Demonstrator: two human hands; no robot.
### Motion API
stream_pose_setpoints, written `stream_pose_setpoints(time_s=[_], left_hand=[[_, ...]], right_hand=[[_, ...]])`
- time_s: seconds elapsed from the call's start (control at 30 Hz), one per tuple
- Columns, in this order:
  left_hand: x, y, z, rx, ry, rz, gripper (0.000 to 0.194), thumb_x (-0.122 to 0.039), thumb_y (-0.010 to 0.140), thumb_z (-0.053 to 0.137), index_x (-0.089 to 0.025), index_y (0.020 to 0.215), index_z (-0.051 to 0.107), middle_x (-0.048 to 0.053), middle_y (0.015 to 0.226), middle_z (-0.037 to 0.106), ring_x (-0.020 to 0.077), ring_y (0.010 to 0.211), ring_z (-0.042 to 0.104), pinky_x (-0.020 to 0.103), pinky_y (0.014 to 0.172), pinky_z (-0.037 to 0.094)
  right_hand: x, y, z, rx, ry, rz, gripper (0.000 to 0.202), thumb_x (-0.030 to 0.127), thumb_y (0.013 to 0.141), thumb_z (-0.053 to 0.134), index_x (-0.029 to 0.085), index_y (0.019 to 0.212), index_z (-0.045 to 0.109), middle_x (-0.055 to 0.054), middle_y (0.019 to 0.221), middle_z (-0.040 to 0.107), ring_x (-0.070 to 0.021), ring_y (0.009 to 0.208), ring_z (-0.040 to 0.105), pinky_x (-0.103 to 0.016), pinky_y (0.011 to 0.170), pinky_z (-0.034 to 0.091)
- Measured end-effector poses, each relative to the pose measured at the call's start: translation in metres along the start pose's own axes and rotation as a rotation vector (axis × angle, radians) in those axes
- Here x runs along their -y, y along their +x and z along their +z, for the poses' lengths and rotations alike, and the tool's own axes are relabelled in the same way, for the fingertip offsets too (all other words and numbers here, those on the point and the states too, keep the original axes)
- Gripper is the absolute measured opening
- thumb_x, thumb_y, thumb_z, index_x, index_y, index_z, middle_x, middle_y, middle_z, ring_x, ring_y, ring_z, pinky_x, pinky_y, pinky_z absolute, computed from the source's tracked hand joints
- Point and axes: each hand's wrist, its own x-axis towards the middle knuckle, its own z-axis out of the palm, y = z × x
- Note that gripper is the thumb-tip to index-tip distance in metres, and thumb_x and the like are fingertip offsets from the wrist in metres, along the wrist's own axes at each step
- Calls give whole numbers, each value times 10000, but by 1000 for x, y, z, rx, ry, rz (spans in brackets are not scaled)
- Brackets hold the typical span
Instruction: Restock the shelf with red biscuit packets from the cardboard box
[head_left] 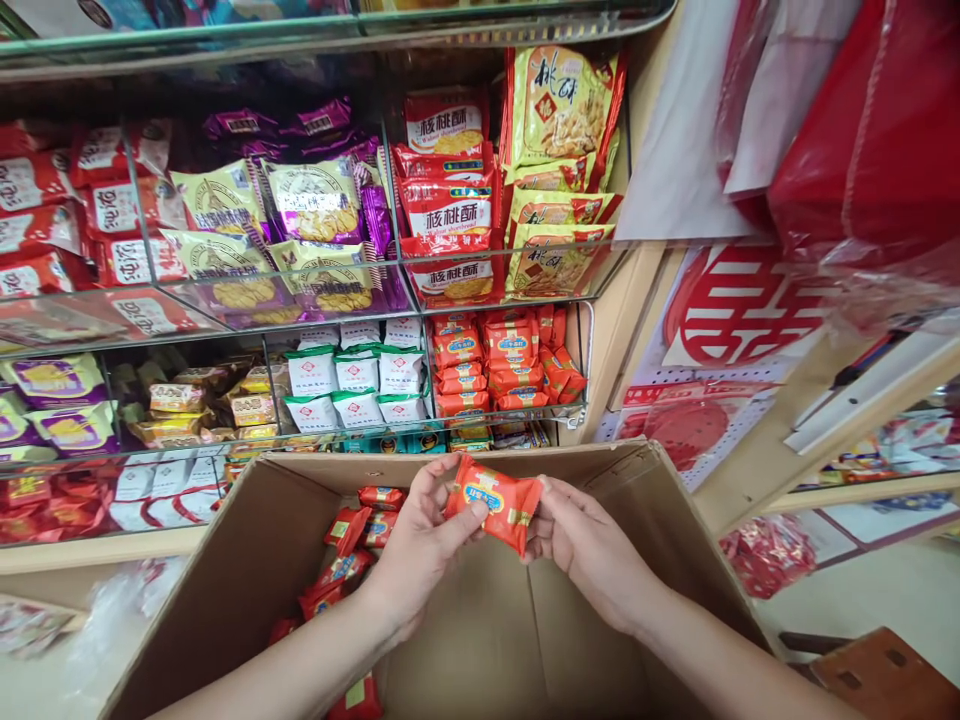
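Over a cardboard box [247, 530], both hands hold one small red snack packet [491, 498] with a blue and yellow label. My left hand [424, 550] grips its left side, thumb across the front. My right hand [589, 550] pinches the crimped right end between thumb and fingers. Several like red packets [349, 570] lie along the left side inside the box, partly hidden by my left forearm. Just beyond the box, stacked red packets [514, 350] of the same look fill the right-hand compartment of a lower shelf.
Glass-fronted shelves hold white-and-green packets [356, 370], walnut shortbread packets [450, 215] and yellow packets [562, 110]. A glass shelf edge [337, 45] juts out above. Red bags [877, 130] hang at the right, and a brown stool [885, 675] stands at the lower right.
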Motion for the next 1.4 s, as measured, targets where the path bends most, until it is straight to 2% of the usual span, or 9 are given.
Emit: stream_pose_setpoints(time_s=[0.17,0.43,0.57,0.67,0.8,0.93,1.07,1.2,1.4], left_hand=[[-2,-1,5,-64,28,46,456,-181,597,760,-225,978,513,-22,978,586,117,837,566,247,782,469],[0,-8,7,-1,-56,-266,273,-304,689,703,-166,869,552,35,880,651,122,787,603,226,674,461],[-4,-8,5,61,147,-204,291,-302,674,716,-162,876,560,26,855,650,126,760,607,235,659,465],[-6,-8,8,56,259,-173,316,-314,654,728,-157,871,560,25,834,645,119,707,604,200,574,441],[-2,-13,18,65,150,-228,357,-336,693,694,-182,964,518,56,940,643,156,819,629,216,617,458],[-3,-12,27,47,43,-250,291,-328,736,655,-188,933,493,43,873,670,165,805,655,242,680,478],[-18,4,32,36,109,-185,218,-318,758,628,-167,853,501,23,739,669,146,665,663,237,618,503],[-44,37,42,26,160,-11,185,-275,777,603,-184,845,458,6,696,663,155,606,670,240,562,525],[-78,98,60,70,164,18,251,-156,699,676,-164,831,463,28,632,655,184,515,665,201,431,501]], right_hand=[[2,-1,3,9,-86,-60,352,501,719,610,166,821,573,-23,748,592,-113,618,508,-249,550,444],[0,0,-1,-42,-223,-151,271,401,721,644,160,809,557,0,700,582,-100,614,508,-240,579,421],[4,0,-1,-38,-271,-139,329,419,698,656,174,900,572,-6,772,592,-112,660,519,-245,604,415],[6,0,1,-7,-309,-124,308,419,668,680,155,794,584,-1,728,584,-105,625,507,-232,563,399],[5,1,3,-40,-123,-92,337,435,642,697,157,771,557,2,708,581,-121,646,526,-243,572,414],[4,3,2,-60,-173,-160,324,429,660,687,148,779,578,1,728,576,-102,634,489,-215,538,373],[9,6,0,-101,-162,-199,314,458,726,611,153,793,576,-1,734,543,-103,649,476,-214,537,379],[12,6,-1,-175,-226,-141,287,423,707,617,147,714,538,-1,699,523,-103,630,483,-203,506,364],[-3,3,4,-48,-417,19,186,317,707,551,144,668,494,30,567,482,-79,524,430,-189,466,337]])
